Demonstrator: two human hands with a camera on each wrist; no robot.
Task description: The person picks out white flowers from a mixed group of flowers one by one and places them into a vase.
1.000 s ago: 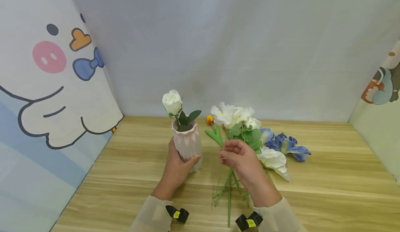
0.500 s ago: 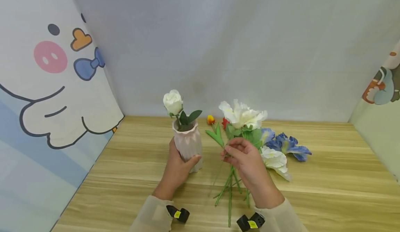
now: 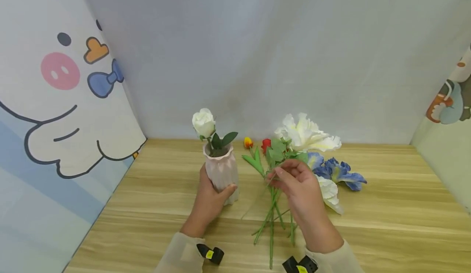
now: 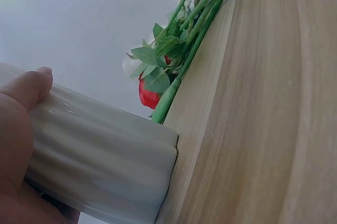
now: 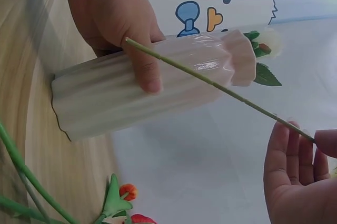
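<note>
My left hand (image 3: 211, 199) grips the pale pink fluted vase (image 3: 221, 171) round its side, thumb across the front. The vase stands upright on the table, and a white rose (image 3: 203, 122) with dark green leaves rises from its mouth. To the right, my right hand (image 3: 303, 191) pinches a thin green stem (image 5: 210, 81) between thumb and fingers. That stem slants down toward the vase side, its lower end free of the table. A large ruffled white flower (image 3: 304, 133) shows above this hand, leaning right. In the left wrist view the vase (image 4: 105, 145) fills the lower left.
Loose artificial flowers lie right of the vase: an orange-yellow tulip (image 3: 248, 143), a red rose (image 3: 266, 145), blue irises (image 3: 340, 173) and another white flower (image 3: 331, 193). Their green stems (image 3: 271, 240) cross toward the front. A grey backdrop (image 3: 257, 60) stands behind the wooden table (image 3: 154, 207).
My right hand has moved right with the stem, and the large white flower has swung right, uncovering the red rose. The stem slants more than before. My left hand stays on the vase.
</note>
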